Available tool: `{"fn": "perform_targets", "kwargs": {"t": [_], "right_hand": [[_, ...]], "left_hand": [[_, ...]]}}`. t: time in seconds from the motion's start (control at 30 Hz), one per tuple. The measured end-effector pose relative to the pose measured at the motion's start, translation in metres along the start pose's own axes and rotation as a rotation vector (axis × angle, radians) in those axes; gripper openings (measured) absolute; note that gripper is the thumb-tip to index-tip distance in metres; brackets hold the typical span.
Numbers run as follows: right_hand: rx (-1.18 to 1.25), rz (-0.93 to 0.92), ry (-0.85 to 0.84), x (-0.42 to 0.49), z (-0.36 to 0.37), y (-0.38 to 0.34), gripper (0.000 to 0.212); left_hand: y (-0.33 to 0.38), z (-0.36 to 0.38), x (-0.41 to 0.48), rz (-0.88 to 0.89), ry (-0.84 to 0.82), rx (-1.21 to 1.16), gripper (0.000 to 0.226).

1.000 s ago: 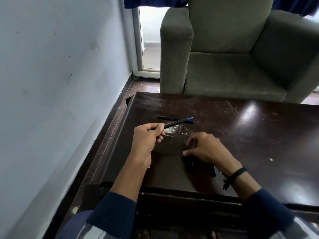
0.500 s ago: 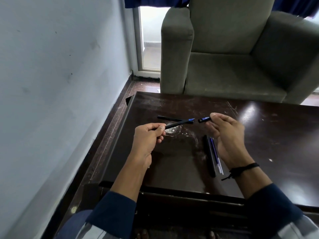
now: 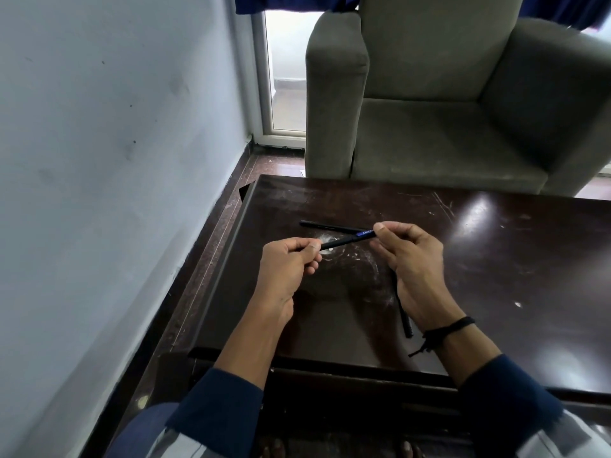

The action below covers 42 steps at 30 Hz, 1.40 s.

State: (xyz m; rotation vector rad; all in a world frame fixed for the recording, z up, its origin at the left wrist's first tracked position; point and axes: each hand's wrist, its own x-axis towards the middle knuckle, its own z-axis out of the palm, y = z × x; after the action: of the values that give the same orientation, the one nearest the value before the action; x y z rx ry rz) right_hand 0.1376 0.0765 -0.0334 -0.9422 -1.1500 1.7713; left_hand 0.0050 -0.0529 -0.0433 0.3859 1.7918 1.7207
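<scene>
**Item: black pen, held at both ends above the table**

Black pen (image 3: 344,241): raised over the dark table (image 3: 512,266), tilted, its blue-banded end toward the right. Left hand (image 3: 284,269): fingers curled, pinching the pen's near end. Right hand (image 3: 416,269): thumb and fingertips pinching the blue end. Second black pen (image 3: 327,225): lying flat just behind. Third pen (image 3: 406,322): lying partly under the right hand. Grey armchair (image 3: 446,127): beyond the table.

Black pen (image 3: 404,317) partly behind right hand (image 3: 415,269)
</scene>
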Motion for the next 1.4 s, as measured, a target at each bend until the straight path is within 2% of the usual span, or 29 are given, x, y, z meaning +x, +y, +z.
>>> {"fn": "perform_targets", "kwargs": {"t": [0.27, 0.43, 0.53, 0.6, 0.67, 0.73, 0.8, 0.87, 0.97, 1.03, 1.17, 1.4], "right_hand": [[-0.033, -0.077, 0.089, 0.001, 0.006, 0.015, 0.010], [-0.003, -0.057, 0.092, -0.003, 0.013, 0.022, 0.015], [-0.017, -0.025, 0.063, -0.002, 0.012, 0.022, 0.012], [-0.052, -0.010, -0.022, 0.003, 0.008, 0.012, 0.006], [-0.223, -0.092, -0.171, 0.010, 0.002, 0.000, 0.009], [-0.554, -0.215, -0.302, 0.015, -0.004, -0.008, 0.015], [-0.862, -0.316, -0.349, 0.016, -0.007, -0.009, 0.013], [-0.980, -0.371, -0.282, 0.020, -0.007, -0.005, 0.011], [-0.907, -0.343, -0.108, 0.039, -0.008, 0.001, 0.010], [-0.842, -0.269, -0.066, 0.053, -0.006, 0.005, 0.010], [-0.906, -0.205, -0.075, 0.064, -0.002, 0.016, 0.008], [-1.040, -0.203, -0.047, 0.073, -0.001, 0.027, 0.006]], "left_hand": [[-0.009, 0.011, -0.002, 0.050, 0.097, 0.016, 0.008], [-0.008, 0.005, 0.000, 0.072, 0.157, 0.036, 0.010], [-0.006, 0.004, -0.003, 0.102, 0.148, 0.059, 0.012], [0.001, 0.000, -0.001, 0.128, 0.110, 0.081, 0.011], [0.009, -0.008, 0.004, 0.130, 0.055, 0.077, 0.010], [0.013, -0.016, 0.007, 0.111, 0.021, 0.057, 0.009], [0.014, -0.023, 0.008, 0.081, 0.011, 0.015, 0.010], [0.013, -0.026, 0.011, 0.043, 0.044, -0.036, 0.026], [0.016, -0.031, 0.016, -0.009, 0.146, -0.187, 0.036], [0.018, -0.034, 0.016, -0.025, 0.174, -0.279, 0.035], [0.016, -0.036, 0.016, -0.023, 0.144, -0.306, 0.025], [0.016, -0.032, 0.014, -0.031, 0.122, -0.311, 0.013]]}}
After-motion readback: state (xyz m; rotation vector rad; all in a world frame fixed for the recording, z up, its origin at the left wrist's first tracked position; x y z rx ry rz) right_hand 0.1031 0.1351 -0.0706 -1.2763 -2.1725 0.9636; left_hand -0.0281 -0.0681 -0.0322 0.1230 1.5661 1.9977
